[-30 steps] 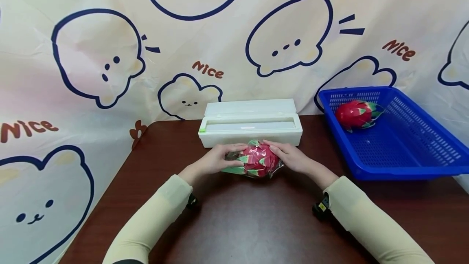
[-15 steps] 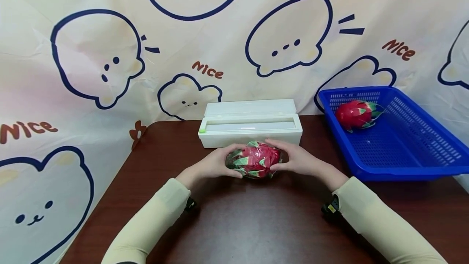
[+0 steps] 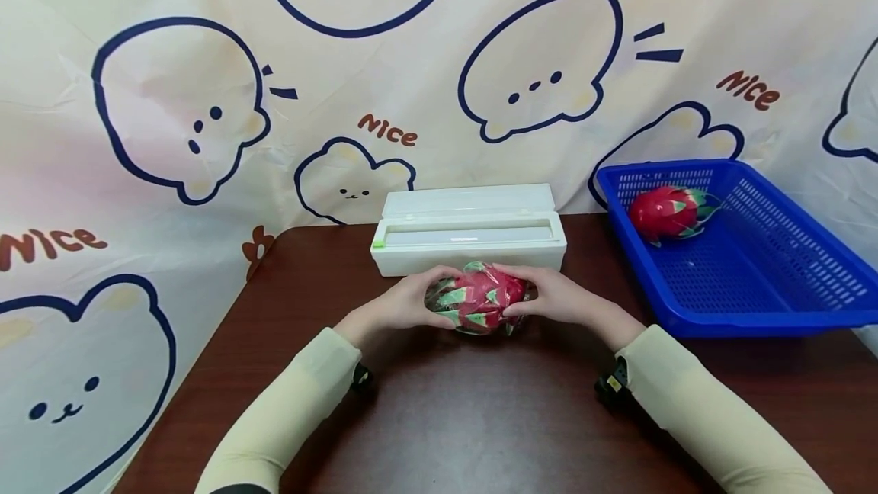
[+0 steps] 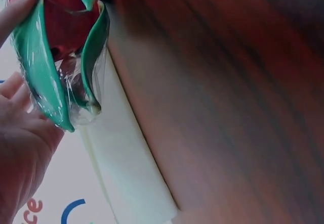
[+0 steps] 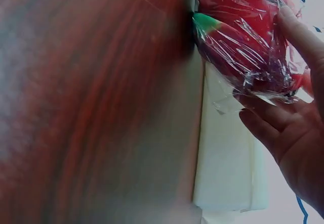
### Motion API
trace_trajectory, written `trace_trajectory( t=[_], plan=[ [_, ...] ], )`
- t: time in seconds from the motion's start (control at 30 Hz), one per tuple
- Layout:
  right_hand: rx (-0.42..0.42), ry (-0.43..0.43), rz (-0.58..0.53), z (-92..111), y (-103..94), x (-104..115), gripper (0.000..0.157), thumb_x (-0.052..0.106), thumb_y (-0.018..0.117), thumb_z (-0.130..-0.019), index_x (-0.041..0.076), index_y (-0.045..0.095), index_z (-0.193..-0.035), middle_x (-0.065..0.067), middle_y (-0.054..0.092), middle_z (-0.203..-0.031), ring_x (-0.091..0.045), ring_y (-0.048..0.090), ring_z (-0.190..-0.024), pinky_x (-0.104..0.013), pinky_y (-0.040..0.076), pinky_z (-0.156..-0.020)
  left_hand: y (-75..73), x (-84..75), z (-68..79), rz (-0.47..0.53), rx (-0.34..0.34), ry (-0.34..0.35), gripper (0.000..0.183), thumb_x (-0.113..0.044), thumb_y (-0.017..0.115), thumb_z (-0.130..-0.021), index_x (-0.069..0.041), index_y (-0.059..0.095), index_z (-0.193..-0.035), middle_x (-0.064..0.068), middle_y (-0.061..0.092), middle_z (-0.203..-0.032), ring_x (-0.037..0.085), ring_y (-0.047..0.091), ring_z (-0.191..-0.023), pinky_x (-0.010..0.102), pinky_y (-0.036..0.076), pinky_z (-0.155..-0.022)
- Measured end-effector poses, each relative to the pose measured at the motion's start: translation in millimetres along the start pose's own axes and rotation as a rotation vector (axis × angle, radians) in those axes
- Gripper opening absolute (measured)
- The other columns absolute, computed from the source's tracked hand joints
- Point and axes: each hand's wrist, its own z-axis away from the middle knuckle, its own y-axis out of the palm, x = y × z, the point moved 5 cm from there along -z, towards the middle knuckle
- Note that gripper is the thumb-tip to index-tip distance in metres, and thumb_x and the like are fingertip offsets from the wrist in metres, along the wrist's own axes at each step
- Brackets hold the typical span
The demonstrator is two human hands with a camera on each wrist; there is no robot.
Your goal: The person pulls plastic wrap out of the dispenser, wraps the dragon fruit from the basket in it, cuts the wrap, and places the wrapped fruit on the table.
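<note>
Between the two hands is a red dragon fruit with green scales, covered in clear plastic film. The left hand curves round its left end, thumb at the front. On the other end, the right hand holds it with thumb in front and fingers over the top. In the left wrist view, film wraps the long green scales beside the left thumb. The right wrist view shows crinkled, gathered film at the fruit's right end, with a loose flap hanging below.
Right behind the fruit stands a white box with its lid raised and a roll inside. A blue plastic basket at the right holds another dragon fruit. All rest on a dark brown table against a printed cloth backdrop.
The right hand has shifted from lying on the fruit's right end to gripping it with thumb in front. Film and scales at the left end now sit closer to the fruit.
</note>
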Motion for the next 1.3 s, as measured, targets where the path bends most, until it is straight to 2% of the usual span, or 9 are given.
trace_trajectory(
  t=[0.13, 0.3, 0.4, 0.53, 0.7, 0.87, 1.03, 1.17, 1.3],
  plan=[
    [0.03, 0.0, -0.002, 0, -2.7, 0, 0.07, 0.041, 0.073, -0.087, 0.019, 0.045, -0.147, -0.008, 0.059, -0.128, -0.02, 0.056, -0.103, -0.04, 0.047, -0.088, -1.5, -5.0, -1.2, 0.091, 0.055, 0.008, 0.069, -0.028, 0.083, -0.079, -0.018, 0.047, -0.138, 0.0, 0.054, -0.13, 0.016, 0.05, -0.116, 0.04, 0.039, -0.099],
    [0.033, -0.006, -0.011, -1, -2.4, 1, 0.06, 0.04, 0.069, -0.09, 0.018, 0.049, -0.143, -0.005, 0.061, -0.123, -0.019, 0.057, -0.101, -0.04, 0.047, -0.088, -0.6, -1.4, 1.1, 0.164, 0.113, -0.038, 0.067, -0.025, 0.079, -0.082, -0.014, 0.047, -0.14, 0.003, 0.053, -0.134, 0.02, 0.047, -0.121, 0.042, 0.037, -0.103],
    [0.031, -0.008, -0.002, -5, -0.7, 3, 0.057, 0.042, 0.067, -0.091, 0.02, 0.051, -0.141, -0.004, 0.062, -0.122, -0.019, 0.058, -0.102, -0.041, 0.047, -0.089, -4.1, 10.7, 9.0, 0.148, 0.104, -0.063, 0.072, -0.031, 0.081, -0.081, -0.016, 0.047, -0.142, 0.001, 0.053, -0.136, 0.02, 0.048, -0.122, 0.041, 0.039, -0.102],
    [0.02, 0.005, 0.018, -8, -1.7, 3, 0.056, 0.045, 0.066, -0.091, 0.021, 0.052, -0.139, -0.004, 0.063, -0.12, -0.019, 0.058, -0.103, -0.043, 0.047, -0.09, -15.6, 22.9, 24.7, 0.108, 0.056, -0.114, 0.074, -0.026, 0.085, -0.076, -0.015, 0.049, -0.141, 0.001, 0.054, -0.135, 0.021, 0.052, -0.119, 0.042, 0.045, -0.097],
    [0.008, 0.023, 0.024, -10, -3.9, 0, 0.054, 0.043, 0.065, -0.092, 0.018, 0.053, -0.139, -0.007, 0.063, -0.12, -0.022, 0.058, -0.103, -0.045, 0.047, -0.09, -22.4, 32.0, 36.2, 0.044, 0.055, -0.163, 0.057, -0.013, 0.083, -0.078, -0.013, 0.059, -0.13, 0.0, 0.064, -0.118, 0.017, 0.06, -0.104, 0.036, 0.05, -0.089],
    [-0.008, 0.029, 0.016, -11, -3.6, -1, 0.053, 0.043, 0.066, -0.092, 0.018, 0.054, -0.137, -0.008, 0.062, -0.123, -0.024, 0.057, -0.108, -0.047, 0.045, -0.093, -22.1, 31.4, 37.6, 0.004, 0.056, -0.141, 0.034, -0.008, 0.079, -0.081, -0.006, 0.071, -0.114, 0.0, 0.071, -0.101, 0.01, 0.064, -0.09, 0.028, 0.053, -0.078],
    [-0.025, 0.026, 0.007, -11, -2.8, -1, 0.051, 0.042, 0.066, -0.091, 0.019, 0.056, -0.135, -0.009, 0.061, -0.124, -0.024, 0.056, -0.108, -0.046, 0.044, -0.094, -20.6, 31.2, 35.6, -0.036, 0.031, -0.107, 0.022, -0.005, 0.078, -0.081, -0.008, 0.077, -0.104, -0.001, 0.073, -0.094, 0.005, 0.065, -0.082, 0.023, 0.053, -0.068],
    [-0.03, 0.049, 0.008, -10, -3.2, 0, 0.051, 0.043, 0.066, -0.091, 0.019, 0.056, -0.135, -0.009, 0.061, -0.123, -0.024, 0.056, -0.108, -0.047, 0.045, -0.093, -19.9, 32.5, 33.9, -0.04, 0.037, -0.121, 0.024, -0.006, 0.077, -0.082, -0.009, 0.076, -0.106, -0.001, 0.072, -0.099, 0.009, 0.066, -0.087, 0.028, 0.054, -0.074],
    [-0.037, 0.065, 0.008, -9, -3.3, -1, 0.053, 0.045, 0.067, -0.09, 0.019, 0.057, -0.135, -0.008, 0.062, -0.122, -0.024, 0.056, -0.107, -0.046, 0.045, -0.093, -22.2, 29.0, 32.6, -0.06, 0.037, -0.162, 0.044, -0.012, 0.08, -0.081, -0.011, 0.066, -0.123, 0.001, 0.066, -0.116, 0.017, 0.061, -0.105, 0.038, 0.049, -0.091]
  ],
)
